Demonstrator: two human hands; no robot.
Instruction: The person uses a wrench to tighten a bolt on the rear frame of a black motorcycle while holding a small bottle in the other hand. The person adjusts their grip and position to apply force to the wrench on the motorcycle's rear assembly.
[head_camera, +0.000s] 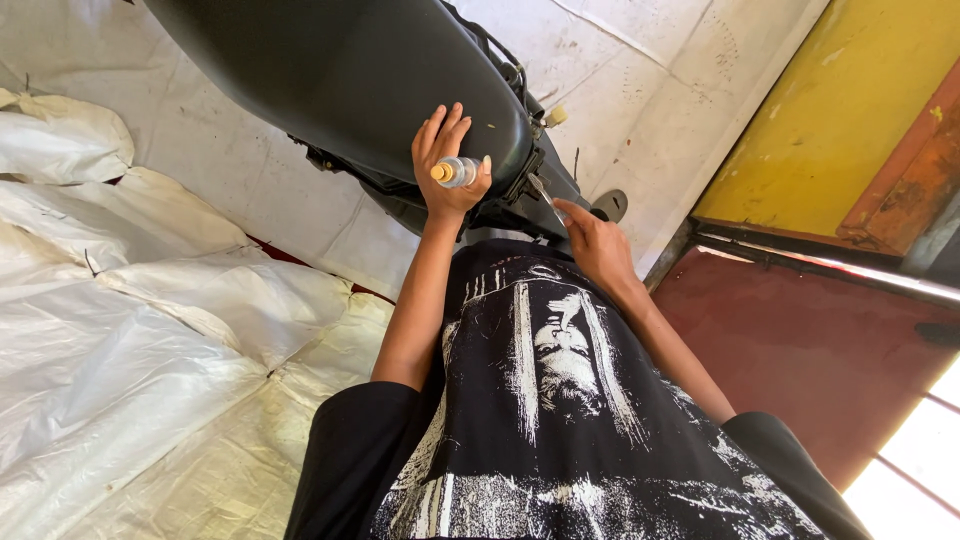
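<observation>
- Small bottle (456, 172): we see one, clear with a yellowish cap, lying roughly level with its cap pointing left, against the black motorcycle seat (340, 70).
- Left hand (450, 165): arm stretched forward, fingers spread up on the seat, thumb pinning the bottle.
- Right hand (595, 245): bent inward, pinching one thin metal tool (545, 195), whose long axis slants up-left toward the seat's rear edge.
- Two hands, one bottle, one tool.

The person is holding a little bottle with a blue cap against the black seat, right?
Not quite. The cap is orange, not blue. The head view shows the left hand holding a little clear bottle with an orange cap against the black seat. The right hand holds a thin metal tool.
</observation>
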